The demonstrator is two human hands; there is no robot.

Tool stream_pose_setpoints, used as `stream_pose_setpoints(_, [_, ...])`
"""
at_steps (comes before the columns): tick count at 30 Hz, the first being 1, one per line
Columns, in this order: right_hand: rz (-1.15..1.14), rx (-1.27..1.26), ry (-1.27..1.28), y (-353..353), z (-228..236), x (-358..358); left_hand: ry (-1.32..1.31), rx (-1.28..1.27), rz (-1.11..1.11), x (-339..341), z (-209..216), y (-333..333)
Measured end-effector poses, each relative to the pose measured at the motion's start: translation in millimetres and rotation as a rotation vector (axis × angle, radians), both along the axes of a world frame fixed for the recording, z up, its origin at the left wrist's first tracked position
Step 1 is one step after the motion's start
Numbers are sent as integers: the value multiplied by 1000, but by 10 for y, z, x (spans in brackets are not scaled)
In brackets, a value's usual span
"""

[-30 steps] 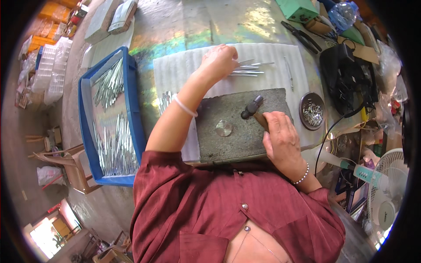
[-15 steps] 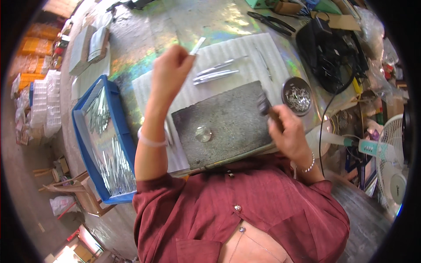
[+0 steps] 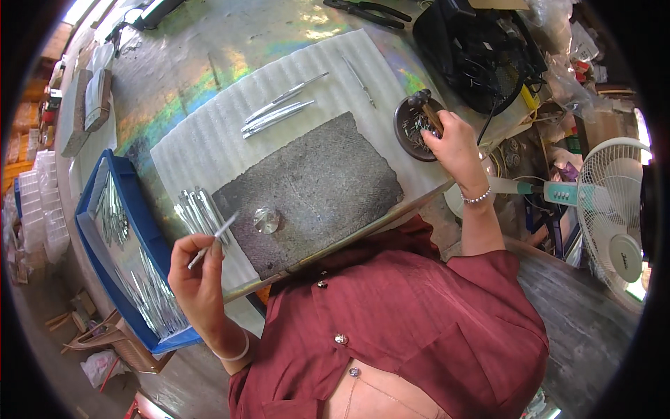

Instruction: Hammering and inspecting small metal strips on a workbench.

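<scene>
My left hand (image 3: 199, 279) pinches a slim silver metal rod (image 3: 225, 226), slanting up over the left edge of a dark rough slab (image 3: 328, 181). Just beyond that hand lies a bundle of similar silver rods (image 3: 197, 209). A shiny round disc (image 3: 266, 220) rests on the slab's left part. My right hand (image 3: 457, 143) is closed round the brown handle of a small hammer (image 3: 421, 98), its dark head pointing away from me. This hand is at the right rim of a dark bowl (image 3: 403, 143) of small metal pieces; whether it touches them is unclear.
White foam sheet (image 3: 209, 126) lies under the slab, bearing several silver rods (image 3: 279, 117) and a thin pointed tool (image 3: 360, 82). A blue tray (image 3: 125, 276) of rods stands left. Pliers (image 3: 370, 10) and a black bag (image 3: 474, 56) lie far right; a fan (image 3: 621, 223) stands right.
My left hand has come down from the foam sheet's far left to beside the slab with a silver rod. My right hand has carried the hammer from the slab's right edge to the bowl.
</scene>
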State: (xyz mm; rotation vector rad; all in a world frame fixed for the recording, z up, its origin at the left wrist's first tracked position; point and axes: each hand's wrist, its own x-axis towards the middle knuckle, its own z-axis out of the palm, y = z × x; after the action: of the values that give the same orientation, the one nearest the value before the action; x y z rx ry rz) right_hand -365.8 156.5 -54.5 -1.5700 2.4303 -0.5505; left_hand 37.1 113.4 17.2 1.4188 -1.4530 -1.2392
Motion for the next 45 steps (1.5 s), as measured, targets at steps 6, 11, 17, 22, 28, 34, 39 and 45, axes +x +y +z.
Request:
stream_pose_setpoints(6, [-15,56,21,-91,-44,-55,-184,-56,-76,-37,-11,170])
stream_pose_setpoints(11, [7,60,-79,-101,2,-133,-248,-182,-138,-146,6,113])
stream_pose_setpoints(17, [-88,-59,-656,-24,-20,-287,-321,-178,-223,-127,-192,22])
stream_pose_setpoints(22, [-171,-94,-882,-12,136,-172,-293,-243,-246,-76,-391,-3])
stream_pose_setpoints(28, [-79,-102,-1061,-18,512,273,78,8,-56,-76,-323,141])
stream_pose_setpoints(34, [76,-85,-1226,-123,650,739,442,149,-127,-304,-179,214])
stream_pose_setpoints(39, [38,-177,-1136,-206,512,517,561,181,-174,-272,-207,275])
stream_pose_setpoints(45, [-71,-148,-1047,-197,206,138,566,221,-154,-227,-281,335])
